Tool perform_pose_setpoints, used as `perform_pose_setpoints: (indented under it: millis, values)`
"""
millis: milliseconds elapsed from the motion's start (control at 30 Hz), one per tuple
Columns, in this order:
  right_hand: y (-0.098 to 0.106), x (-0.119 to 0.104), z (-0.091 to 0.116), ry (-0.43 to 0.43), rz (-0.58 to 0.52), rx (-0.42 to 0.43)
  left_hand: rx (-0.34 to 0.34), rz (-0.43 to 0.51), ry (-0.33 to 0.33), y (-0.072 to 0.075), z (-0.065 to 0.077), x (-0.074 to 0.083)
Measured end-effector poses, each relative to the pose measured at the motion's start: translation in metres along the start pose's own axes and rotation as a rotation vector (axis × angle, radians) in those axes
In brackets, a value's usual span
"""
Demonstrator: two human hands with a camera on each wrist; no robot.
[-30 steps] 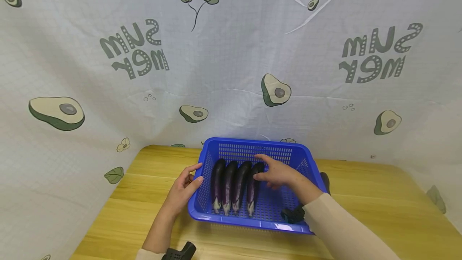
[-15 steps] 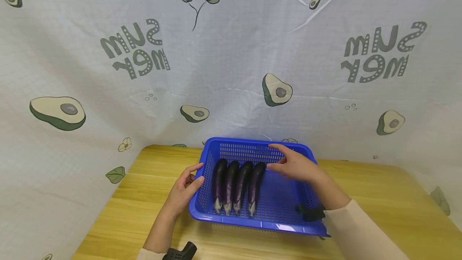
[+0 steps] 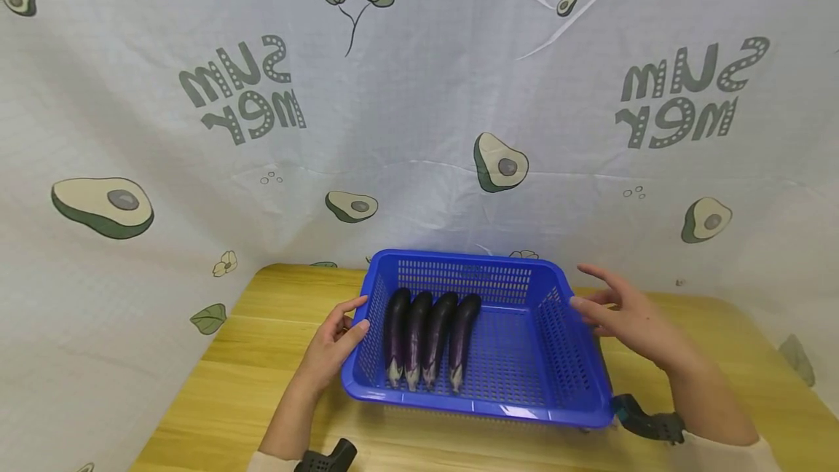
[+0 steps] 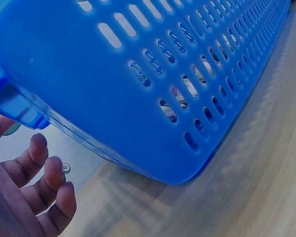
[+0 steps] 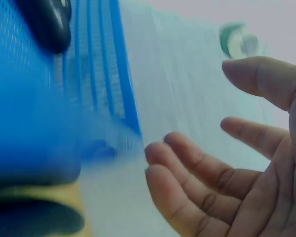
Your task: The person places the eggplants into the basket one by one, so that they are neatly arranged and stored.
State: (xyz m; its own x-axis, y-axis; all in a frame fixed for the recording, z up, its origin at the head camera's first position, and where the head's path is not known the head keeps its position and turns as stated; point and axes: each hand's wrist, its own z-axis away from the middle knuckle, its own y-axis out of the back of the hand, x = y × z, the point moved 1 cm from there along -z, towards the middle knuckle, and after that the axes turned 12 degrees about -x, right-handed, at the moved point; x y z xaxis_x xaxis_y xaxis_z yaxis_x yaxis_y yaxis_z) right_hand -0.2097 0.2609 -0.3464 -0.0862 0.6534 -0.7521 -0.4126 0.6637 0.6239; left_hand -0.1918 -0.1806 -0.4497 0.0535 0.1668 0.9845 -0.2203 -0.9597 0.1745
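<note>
Several dark purple eggplants (image 3: pixel 414 341) lie side by side in the left half of a blue slotted plastic basket (image 3: pixel 452 405), pale stem ends toward me. My left hand (image 3: pixel 334 341) rests at the basket's left rim, thumb and index fingertip against it. In the left wrist view its other fingers (image 4: pixel 54 173) hang loosely bent beside the basket wall. Just past the right rim hovers my right hand (image 3: pixel 629 315), fingers spread and holding nothing. The right wrist view has dark, rounded, eggplant-like shapes (image 5: pixel 34 217) outside the basket, low on the left.
The basket stands on a wood-grain table (image 3: pixel 262 341). A pale curtain (image 3: pixel 419 93) printed with avocados hangs right behind it. Black wrist devices (image 3: pixel 649 421) are strapped at both wrists.
My right hand has left the rightmost eggplant in the basket, lifted and moved right across the right rim. The left hand and the eggplants in the basket stay where they were.
</note>
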Motion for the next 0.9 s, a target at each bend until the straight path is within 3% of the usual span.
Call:
perform_pose_setpoints:
  millis: [200, 400, 700, 900]
  values:
    - [0.014, 0.044, 0.025, -0.070, 0.008, 0.061, -0.002, 0.006, -0.004, 0.000, 0.000, 0.000]
    - [0.015, 0.078, 0.033, -0.164, -0.034, 0.057, 0.000, 0.015, -0.010, -0.001, 0.000, 0.001]
    - [0.003, 0.112, 0.027, -0.256, -0.077, 0.034, 0.000, 0.016, -0.013, 0.000, 0.000, 0.001]
    - [-0.013, 0.113, 0.014, -0.268, -0.036, 0.015, -0.002, 0.005, -0.013, 0.000, 0.001, 0.000]
